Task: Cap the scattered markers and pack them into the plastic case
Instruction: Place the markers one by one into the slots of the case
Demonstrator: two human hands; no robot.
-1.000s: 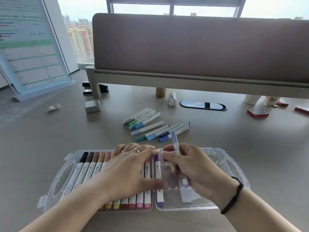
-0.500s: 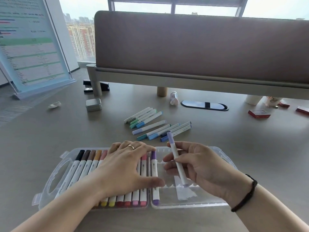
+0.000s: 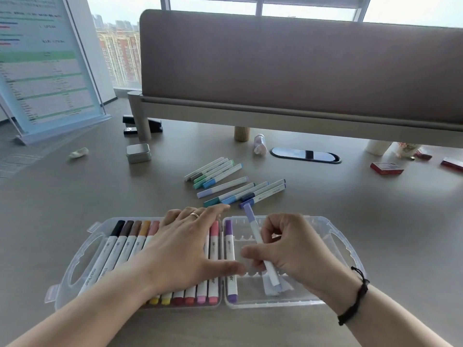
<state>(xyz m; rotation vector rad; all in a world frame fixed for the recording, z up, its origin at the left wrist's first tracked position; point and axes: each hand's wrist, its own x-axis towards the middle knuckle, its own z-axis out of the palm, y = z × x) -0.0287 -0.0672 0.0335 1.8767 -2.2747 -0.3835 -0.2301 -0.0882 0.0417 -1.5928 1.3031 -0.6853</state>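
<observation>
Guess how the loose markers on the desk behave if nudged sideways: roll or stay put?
Likely roll: the markers look like round, smooth barrels lying flat on a smooth desk. Probably light and stiff, thin plastic tubes. Those lying side by side may bump together and move as a bunch.

Right hand (image 3: 298, 249) grips lilac marker (image 3: 260, 244) over case (image 3: 335, 236); left hand (image 3: 180, 249) flat.
</observation>
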